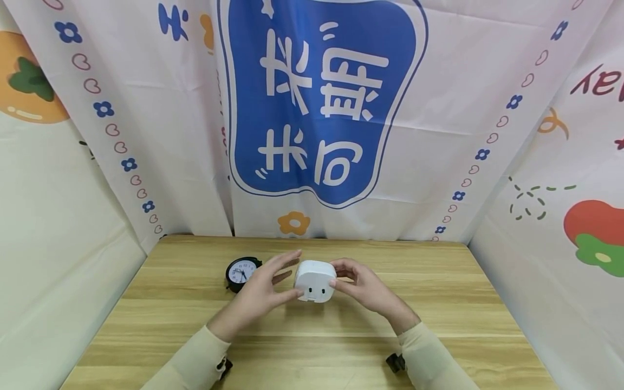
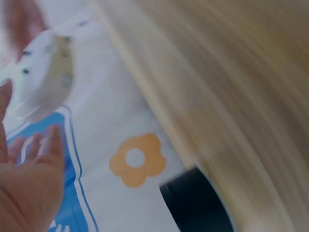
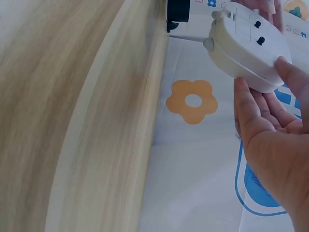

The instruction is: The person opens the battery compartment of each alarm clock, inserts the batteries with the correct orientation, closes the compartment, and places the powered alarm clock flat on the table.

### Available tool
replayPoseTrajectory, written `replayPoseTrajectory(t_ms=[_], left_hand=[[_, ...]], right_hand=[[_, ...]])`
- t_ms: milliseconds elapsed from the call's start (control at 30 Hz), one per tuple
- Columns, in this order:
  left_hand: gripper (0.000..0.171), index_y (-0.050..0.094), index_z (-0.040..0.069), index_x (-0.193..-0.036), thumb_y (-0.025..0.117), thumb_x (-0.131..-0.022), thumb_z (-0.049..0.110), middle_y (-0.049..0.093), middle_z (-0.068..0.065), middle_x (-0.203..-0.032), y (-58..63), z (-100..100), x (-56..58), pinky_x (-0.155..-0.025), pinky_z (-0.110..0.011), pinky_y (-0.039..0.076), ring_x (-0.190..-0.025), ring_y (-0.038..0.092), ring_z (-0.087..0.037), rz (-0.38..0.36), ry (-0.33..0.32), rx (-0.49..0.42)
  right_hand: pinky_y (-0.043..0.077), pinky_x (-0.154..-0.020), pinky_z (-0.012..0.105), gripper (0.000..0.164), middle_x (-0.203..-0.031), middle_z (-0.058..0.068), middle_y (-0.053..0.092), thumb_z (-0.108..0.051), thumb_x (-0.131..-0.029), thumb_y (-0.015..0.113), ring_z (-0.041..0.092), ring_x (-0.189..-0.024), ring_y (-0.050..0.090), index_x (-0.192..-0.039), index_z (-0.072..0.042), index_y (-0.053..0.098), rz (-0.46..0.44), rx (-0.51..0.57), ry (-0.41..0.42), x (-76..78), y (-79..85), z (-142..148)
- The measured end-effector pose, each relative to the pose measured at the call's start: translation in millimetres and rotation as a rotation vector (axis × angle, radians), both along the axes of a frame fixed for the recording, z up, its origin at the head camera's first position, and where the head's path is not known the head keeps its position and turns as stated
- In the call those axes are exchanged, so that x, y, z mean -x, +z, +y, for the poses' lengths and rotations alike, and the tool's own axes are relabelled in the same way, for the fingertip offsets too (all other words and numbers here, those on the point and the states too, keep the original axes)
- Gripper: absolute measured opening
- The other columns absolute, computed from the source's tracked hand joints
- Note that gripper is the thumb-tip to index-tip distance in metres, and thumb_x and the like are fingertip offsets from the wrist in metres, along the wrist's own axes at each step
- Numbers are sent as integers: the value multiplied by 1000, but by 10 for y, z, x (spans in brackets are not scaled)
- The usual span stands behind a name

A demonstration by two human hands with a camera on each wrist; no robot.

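Observation:
A white, rounded-square alarm clock (image 1: pixel 315 279) is held up over the table, its back towards me. Two black knobs and a cover panel show on that back in the right wrist view, with small feet along one edge; its face is hidden. My right hand (image 1: pixel 363 287) grips it from the right, thumb on the back and fingers behind. At the other side, my left hand (image 1: pixel 265 284) has its fingers spread, the thumb tip overlapping the clock's lower left corner. The left wrist view is blurred and shows that hand's fingers (image 2: pixel 55 142) loosely extended near the clock.
A round black alarm clock (image 1: pixel 242 272) stands on the wooden table (image 1: pixel 312 357), just left of my left hand and partly covered by it. Behind the table's far edge hangs a white printed cloth (image 1: pixel 419 179), with more cloth on both sides.

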State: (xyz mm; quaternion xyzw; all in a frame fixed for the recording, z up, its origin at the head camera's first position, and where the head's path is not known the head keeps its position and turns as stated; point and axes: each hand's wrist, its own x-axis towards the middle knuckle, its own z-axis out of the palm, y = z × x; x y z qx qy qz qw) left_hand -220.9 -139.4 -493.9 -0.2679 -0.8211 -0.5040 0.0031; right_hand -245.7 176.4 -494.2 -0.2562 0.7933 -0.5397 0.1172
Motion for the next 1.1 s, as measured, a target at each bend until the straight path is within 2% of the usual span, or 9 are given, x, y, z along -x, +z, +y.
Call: replayPoseTrajectory(t_ms=[67,133,200,300,467,600,867,967,1100], left_hand=[[84,51,8,-176,92,-104,13,54,-22,-180,15,-1,12,-133,-49,56,-165,57,-49,-182,-11,-106],[80,51,4,-175,90,-106,15,54,-25,-179,18,-11,21,-133,-52,57,-164,57,-52,-305,-13,-165],[78,51,2,-174,89,-107,16,55,-27,-178,14,-22,27,-132,-54,58,-163,57,-53,-376,-10,-189],[74,54,1,-172,88,-109,19,59,-27,-174,6,-25,34,-129,-53,61,-161,60,-50,-414,0,-189],[64,61,1,-165,87,-109,20,69,-25,-164,15,-14,45,-119,-39,68,-152,69,-45,-382,18,-159],[59,66,-1,-160,87,-108,17,74,-26,-156,36,-8,43,-110,-29,70,-144,75,-42,-324,32,-138],[55,73,0,-152,93,-102,10,79,-21,-148,102,42,2,-121,-40,66,-141,78,-40,-202,126,-116],[53,77,6,-149,96,-100,11,81,-14,-145,123,61,-24,-123,-47,65,-138,79,-34,-103,180,-55],[52,80,9,-146,98,-97,10,82,-7,-139,138,78,-55,-118,-50,69,-132,82,-30,91,238,42]], right_hand=[[63,-113,22,44,-149,22,76,-17,-117,74,40,-144,72,-157,0,65,1,6,6,-2,10,1],[63,-113,23,46,-150,22,76,-18,-118,74,38,-144,72,-159,0,64,6,13,8,-5,17,1],[63,-113,22,46,-150,23,76,-17,-118,74,38,-144,72,-159,0,64,12,22,4,-10,26,-1],[63,-112,21,47,-150,25,75,-16,-117,74,40,-143,72,-160,0,63,19,40,-5,-18,38,-5],[62,-110,19,47,-151,27,74,-15,-117,74,43,-144,71,-160,2,62,9,60,-15,-19,41,-11],[62,-116,21,50,-154,27,72,-13,-116,76,45,-148,69,-161,4,62,-16,78,-46,-14,46,-27],[63,-123,30,55,-164,27,67,-14,-116,76,47,-156,65,-166,4,58,-53,99,-112,-15,64,-75],[63,-123,29,55,-167,27,65,-15,-118,73,47,-157,64,-167,3,57,-65,116,-134,-22,61,-76],[62,-124,28,55,-169,28,64,-18,-120,70,47,-158,65,-168,4,56,-83,141,-154,-34,52,-91]])
